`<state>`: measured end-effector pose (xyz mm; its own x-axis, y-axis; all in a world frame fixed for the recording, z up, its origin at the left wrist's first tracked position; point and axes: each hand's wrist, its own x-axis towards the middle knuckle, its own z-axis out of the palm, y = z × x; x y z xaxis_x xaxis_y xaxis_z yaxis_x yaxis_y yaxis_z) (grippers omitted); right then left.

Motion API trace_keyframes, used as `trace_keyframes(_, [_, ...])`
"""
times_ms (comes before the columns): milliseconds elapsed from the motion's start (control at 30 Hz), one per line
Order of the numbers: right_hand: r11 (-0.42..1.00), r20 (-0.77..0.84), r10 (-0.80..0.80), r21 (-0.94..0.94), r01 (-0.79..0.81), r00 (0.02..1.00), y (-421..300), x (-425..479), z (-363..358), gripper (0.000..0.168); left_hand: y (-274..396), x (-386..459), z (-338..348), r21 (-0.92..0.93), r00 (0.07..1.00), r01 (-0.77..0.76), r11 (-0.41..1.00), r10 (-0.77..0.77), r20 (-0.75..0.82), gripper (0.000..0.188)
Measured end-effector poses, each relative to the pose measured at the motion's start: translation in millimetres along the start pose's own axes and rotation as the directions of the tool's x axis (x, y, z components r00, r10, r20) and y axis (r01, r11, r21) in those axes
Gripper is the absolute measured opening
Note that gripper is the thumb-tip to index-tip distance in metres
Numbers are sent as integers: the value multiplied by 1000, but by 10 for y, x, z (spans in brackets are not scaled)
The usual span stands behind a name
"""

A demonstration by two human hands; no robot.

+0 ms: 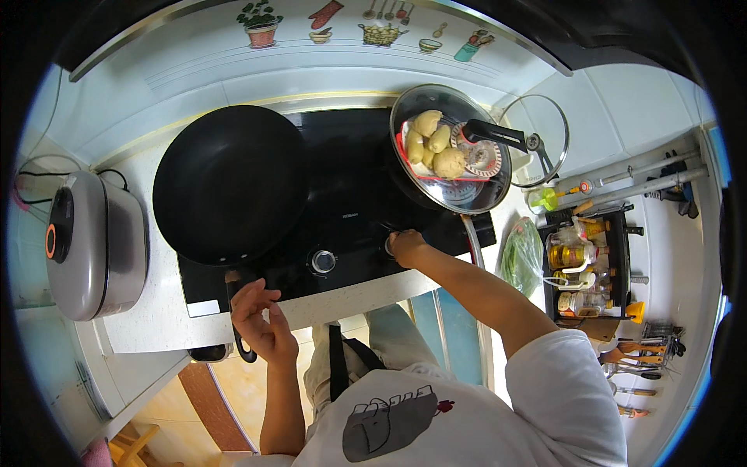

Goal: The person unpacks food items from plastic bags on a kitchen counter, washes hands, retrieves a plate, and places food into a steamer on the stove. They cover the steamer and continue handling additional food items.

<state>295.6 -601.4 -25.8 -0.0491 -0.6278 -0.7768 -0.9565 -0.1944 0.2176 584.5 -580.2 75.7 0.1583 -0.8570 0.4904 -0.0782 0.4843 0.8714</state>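
My right hand point(408, 247) grips the right control knob point(389, 246) at the front of the black glass gas hob point(356, 175); the hand hides most of that knob. The left knob point(323, 262) is free. My left hand point(264, 321) hovers beside the handle point(238, 327) of a black wok point(230, 184), its fingers loosely apart and nothing held. The wok stands bare inside on the left burner. On the right burner a pan with a glass lid point(461, 195) holds or carries several pale peeled potatoes point(449, 163) and a red-and-white patterned dish point(483, 153); how they are stacked is unclear.
A grey rice cooker point(96, 245) stands on the counter at left. At right are a second glass lid point(540, 140), a plastic bag of green vegetables point(522, 257), a black rack point(618, 262) of oil and sauce bottles, and hanging utensils point(639, 353). The range hood edge point(508, 26) hangs above.
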Motion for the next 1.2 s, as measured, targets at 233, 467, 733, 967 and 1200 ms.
trace_keyframes(233, [998,-32,-26,-61,24,999,-7,-17,-26,56,-55,-10,-104,9,999,12,1000,-12,-31,25])
trace_keyframes(467, [998,-20,-22,-65,20,1000,5,-6,-45,58,-101,-29,-205,6,995,39,999,-38,-90,24])
trace_keyframes(733, [990,-6,-12,-138,11,1000,12,17,-8,61,-83,-131,-251,-24,988,56,998,-59,-141,21])
trace_keyframes(967, [990,-39,-78,-123,73,996,-22,-22,-74,43,-17,-192,-336,-13,985,77,997,-78,-151,21])
trace_keyframes(1200, [995,-267,-18,-98,-9,964,-30,-26,114,33,-16,-226,-405,35,996,58,998,-55,-66,23])
